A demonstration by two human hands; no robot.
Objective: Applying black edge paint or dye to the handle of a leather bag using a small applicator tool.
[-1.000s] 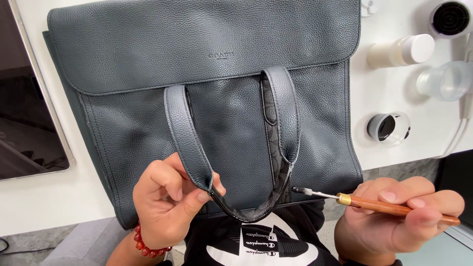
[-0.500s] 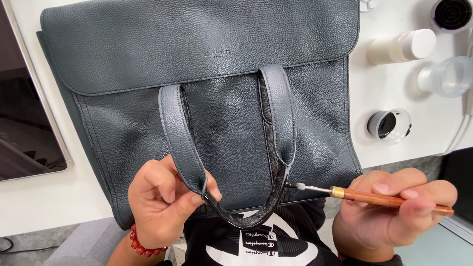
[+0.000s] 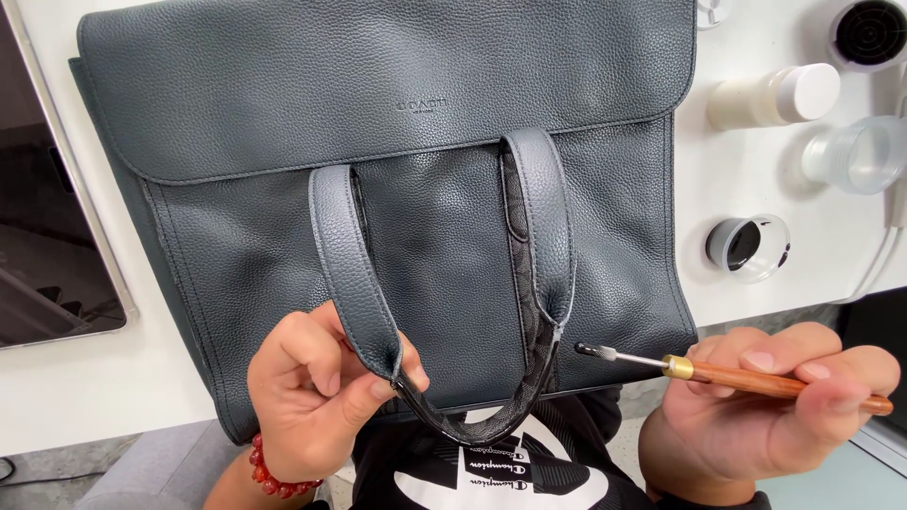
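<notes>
I see a large dark blue-grey leather tote bag [image 3: 397, 142] lying flat on the white bench [image 3: 775, 274], its flap toward the far side and its lower edge hanging slightly over the near edge toward my body. My left hand [image 3: 316, 401] is closed on the bag's carrying handle [image 3: 354, 269], thumb and forefinger pinching the strap near the bottom of its loop, where the patterned inner lining turns outward; a bracelet of red beads [image 3: 274, 472] sits on that wrist. My right hand [image 3: 765, 406] is curled shut around a slim tool with a reddish wooden shaft [image 3: 784, 382], held like a pen, with a brass collar and a thin metal stem ending in a small dark tip [image 3: 584, 348]. That tip sits just beside the right limb of the handle, close to its lower edge; I cannot tell whether it touches the leather. To the right of the bag, on the bench, stand a small clear pot with dark contents [image 3: 746, 247], an empty clear plastic cup [image 3: 855, 154] lying near a white cable, and a cream bottle with a white cap [image 3: 775, 96] on its side. At the left edge lies a dark flat screen in a pale frame [image 3: 47, 236]
</notes>
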